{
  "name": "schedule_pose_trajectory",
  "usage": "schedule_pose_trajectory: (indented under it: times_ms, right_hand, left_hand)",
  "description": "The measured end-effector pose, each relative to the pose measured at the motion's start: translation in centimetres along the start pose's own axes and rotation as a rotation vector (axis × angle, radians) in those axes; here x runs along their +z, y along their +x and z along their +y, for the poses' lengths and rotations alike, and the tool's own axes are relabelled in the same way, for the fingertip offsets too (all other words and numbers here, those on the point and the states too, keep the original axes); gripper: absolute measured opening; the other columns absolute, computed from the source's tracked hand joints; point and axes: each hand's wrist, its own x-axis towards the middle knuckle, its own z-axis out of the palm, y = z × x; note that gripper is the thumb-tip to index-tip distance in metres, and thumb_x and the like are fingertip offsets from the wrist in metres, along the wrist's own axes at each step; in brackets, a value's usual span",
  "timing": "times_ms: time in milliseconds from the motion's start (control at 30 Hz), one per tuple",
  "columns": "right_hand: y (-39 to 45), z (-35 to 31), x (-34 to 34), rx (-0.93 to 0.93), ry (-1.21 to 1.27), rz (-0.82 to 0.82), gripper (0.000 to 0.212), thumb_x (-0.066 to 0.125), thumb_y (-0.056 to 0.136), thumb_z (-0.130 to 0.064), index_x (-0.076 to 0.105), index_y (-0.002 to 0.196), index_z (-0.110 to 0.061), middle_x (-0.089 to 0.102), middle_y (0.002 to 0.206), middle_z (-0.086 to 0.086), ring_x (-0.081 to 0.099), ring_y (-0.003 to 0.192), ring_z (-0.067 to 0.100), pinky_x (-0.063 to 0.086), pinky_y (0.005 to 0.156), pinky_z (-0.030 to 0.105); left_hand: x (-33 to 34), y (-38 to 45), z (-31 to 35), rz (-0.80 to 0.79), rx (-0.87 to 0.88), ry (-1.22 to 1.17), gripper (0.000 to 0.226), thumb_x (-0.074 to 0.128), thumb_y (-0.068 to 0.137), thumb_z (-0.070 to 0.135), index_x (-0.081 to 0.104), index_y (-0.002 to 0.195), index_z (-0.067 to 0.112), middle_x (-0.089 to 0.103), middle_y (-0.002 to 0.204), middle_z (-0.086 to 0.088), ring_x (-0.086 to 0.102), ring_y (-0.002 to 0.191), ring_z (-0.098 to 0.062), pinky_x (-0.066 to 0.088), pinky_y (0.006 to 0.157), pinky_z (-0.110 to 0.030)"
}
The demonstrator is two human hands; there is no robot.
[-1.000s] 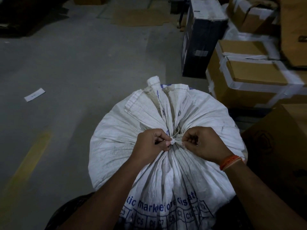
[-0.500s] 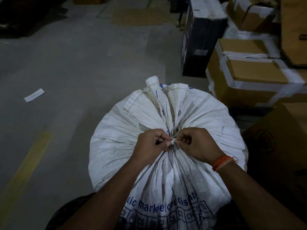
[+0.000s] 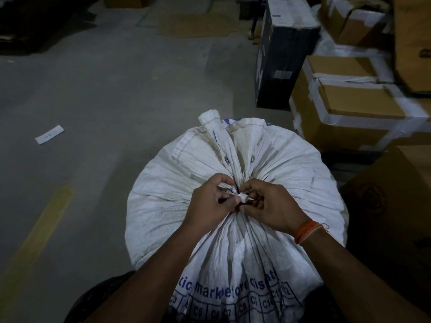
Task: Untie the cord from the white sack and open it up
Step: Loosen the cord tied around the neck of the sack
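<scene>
Since the earlier frame, a short white cord (image 3: 242, 197) end has been drawn clear of the knot between the hands. Left hand (image 3: 211, 203): cord pinched at the gathered neck. Right hand (image 3: 270, 206): fingers curled, same cord pinched. White sack (image 3: 163, 206): upright on the concrete floor (image 3: 105, 101), neck still cinched. Step judged: knot being loosened; next, the freed end to be pulled through. Beyond: taped cardboard boxes (image 3: 354, 101).

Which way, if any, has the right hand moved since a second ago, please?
Yes. The right hand has slid slightly left, toward the left hand, judged against the eyelet on the white sack.
</scene>
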Motion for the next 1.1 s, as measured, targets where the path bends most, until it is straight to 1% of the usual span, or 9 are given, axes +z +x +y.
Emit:
schedule_pose_trajectory:
  times_ms: [100,200,267,433,600,700,867,1000,1100]
  right_hand:
    - [0.2,0.1,0.0,0.004,0.001,-0.007,0.033,0.080,0.079,-0.010,0.070,0.108,-0.022,0.063,0.078,-0.018,0.061,0.071,-0.008,0.046,0.065,0.006]
    - [0.3,0.4,0.0,0.029,0.018,-0.004,0.032,0.079,0.079,-0.009,0.071,0.106,-0.023,0.069,0.084,-0.007,0.063,0.075,-0.001,0.048,0.067,0.008]
    - [0.4,0.6,0.0,0.048,0.056,0.005,0.032,0.079,0.079,-0.009,0.071,0.105,-0.025,0.071,0.088,-0.004,0.066,0.078,0.006,0.050,0.069,0.010]
    - [0.4,0.7,0.1,0.065,0.123,0.013,0.030,0.078,0.079,-0.006,0.072,0.104,-0.021,0.074,0.087,-0.007,0.069,0.079,0.008,0.053,0.072,0.014]
    - [0.2,0.6,-0.1,0.036,0.132,0.002,0.028,0.077,0.077,-0.004,0.072,0.098,-0.022,0.075,0.085,0.000,0.071,0.077,0.017,0.058,0.073,0.029]
    - [-0.5,0.8,-0.6,0.049,0.132,0.032,0.024,0.074,0.078,-0.005,0.072,0.095,-0.023,0.071,0.078,-0.002,0.068,0.071,0.015,0.057,0.071,0.031]
    - [-2.4,-0.2,-0.7,0.107,0.131,0.179,0.010,0.074,0.086,-0.017,0.069,0.078,-0.021,0.071,0.072,-0.001,0.067,0.070,0.012,0.054,0.069,0.030]
    - [-4.4,-1.2,-0.4,0.180,0.083,0.373,0.015,0.078,0.079,-0.014,0.065,0.083,-0.021,0.062,0.061,-0.006,0.062,0.064,0.007,0.045,0.060,0.014]
    - [-6.2,-1.6,-1.1,0.260,0.111,0.440,0.022,0.080,0.078,-0.018,0.062,0.090,-0.022,0.066,0.064,-0.006,0.064,0.067,0.002,0.045,0.062,0.021]
  left_hand:
    - [-0.1,0.2,0.3,0.033,-0.022,0.033,0.006,0.073,0.093,0.028,0.071,0.098,0.031,0.072,0.065,0.012,0.064,0.055,-0.001,0.046,0.058,-0.019]
    - [-0.6,0.6,0.1,0.052,-0.026,0.033,0.008,0.069,0.096,0.027,0.076,0.096,0.031,0.079,0.085,0.011,0.074,0.078,-0.002,0.051,0.069,-0.015]
    - [-0.8,0.8,-0.2,0.024,-0.008,0.052,0.012,0.072,0.094,0.022,0.078,0.100,0.031,0.081,0.087,0.011,0.075,0.083,-0.001,0.052,0.074,-0.014]
    - [-0.4,1.0,-1.2,0.002,0.053,0.122,0.015,0.083,0.087,0.022,0.082,0.101,0.027,0.080,0.081,0.012,0.077,0.080,-0.003,0.062,0.080,-0.025]
    - [0.1,1.1,-1.1,0.060,0.083,0.182,0.008,0.082,0.086,0.013,0.082,0.091,0.019,0.080,0.079,0.013,0.074,0.073,0.003,0.057,0.073,-0.015]
    - [-0.2,0.7,-1.1,0.049,0.074,0.230,0.011,0.079,0.088,0.012,0.081,0.088,0.023,0.080,0.077,0.011,0.075,0.073,0.000,0.061,0.074,-0.025]
    - [-0.6,-1.2,-1.3,0.097,0.123,0.272,0.014,0.078,0.088,0.016,0.082,0.095,0.027,0.081,0.087,0.012,0.075,0.081,-0.001,0.063,0.080,-0.037]
    - [-0.6,-3.7,-0.2,0.289,0.231,0.261,0.020,0.067,0.094,0.034,0.078,0.111,0.030,0.079,0.097,0.012,0.073,0.088,-0.004,0.062,0.080,-0.034]
    - [-0.2,-5.2,1.9,0.384,0.351,0.269,0.019,0.065,0.098,0.027,0.077,0.114,0.026,0.074,0.094,0.012,0.069,0.085,-0.002,0.058,0.076,-0.027]
